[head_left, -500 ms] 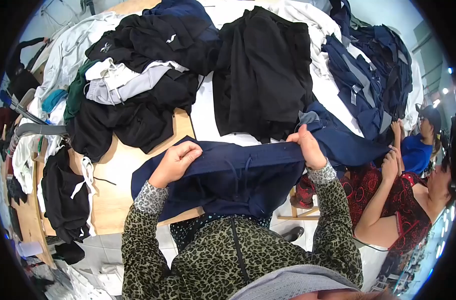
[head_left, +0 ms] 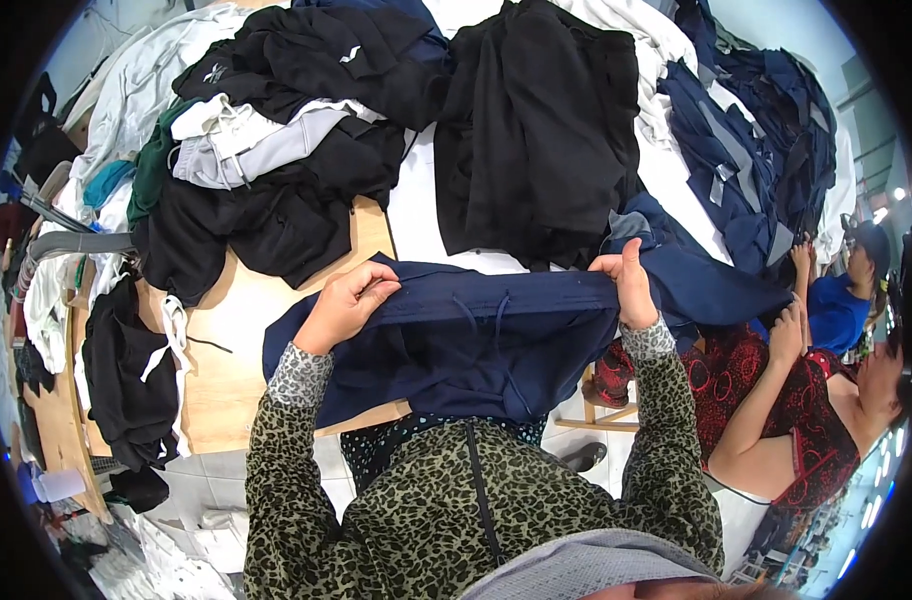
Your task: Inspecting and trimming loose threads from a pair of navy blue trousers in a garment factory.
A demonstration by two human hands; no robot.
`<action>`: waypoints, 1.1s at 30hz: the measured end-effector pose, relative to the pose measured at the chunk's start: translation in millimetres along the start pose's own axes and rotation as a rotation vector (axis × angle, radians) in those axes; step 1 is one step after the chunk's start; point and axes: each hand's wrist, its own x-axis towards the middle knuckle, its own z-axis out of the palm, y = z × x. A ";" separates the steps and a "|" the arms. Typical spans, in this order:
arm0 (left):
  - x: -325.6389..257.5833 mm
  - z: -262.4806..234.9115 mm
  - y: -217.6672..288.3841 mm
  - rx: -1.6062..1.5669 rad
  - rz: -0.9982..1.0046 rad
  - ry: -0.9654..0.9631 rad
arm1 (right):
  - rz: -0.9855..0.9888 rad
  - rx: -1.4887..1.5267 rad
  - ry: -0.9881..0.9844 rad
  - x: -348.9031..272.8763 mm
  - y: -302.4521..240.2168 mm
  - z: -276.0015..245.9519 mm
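Note:
A pair of navy drawstring pants (head_left: 431, 350) hangs between my hands over the table's near edge, its waistband stretched sideways. My left hand (head_left: 348, 303) pinches the waistband's left end with the fingers curled in. At the other end my right hand (head_left: 631, 285) grips the band, thumb pointing up. Two drawstring ends dangle from the middle of the waistband. Just beyond the waistband lies a stack of black garments (head_left: 538, 130). More navy cloth (head_left: 706, 280) lies beside my right hand and reaches toward a person in red and black.
A heap of black clothes (head_left: 306, 200) with light grey shorts (head_left: 241, 160) covers the table's (head_left: 231, 385) left side. Navy and grey garments (head_left: 746, 150) pile up at the far right. Two people work on the right; one in red and black (head_left: 776, 420) sits close to my right arm.
Both hands still hold the waistband, which looks flatter and straighter now. My right hand has shifted slightly to the right. The view has moved a little.

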 end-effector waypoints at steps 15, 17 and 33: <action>0.2 1.1 7.9 0.065 0.031 -0.053 | 0.115 0.045 0.051 4.4 1.4 1.7; -0.4 1.2 7.2 0.056 0.006 -0.062 | 0.161 0.099 0.042 4.0 -3.6 5.6; 0.3 9.4 9.2 -0.012 0.023 -0.119 | -0.226 -0.177 0.143 -11.4 -6.2 23.6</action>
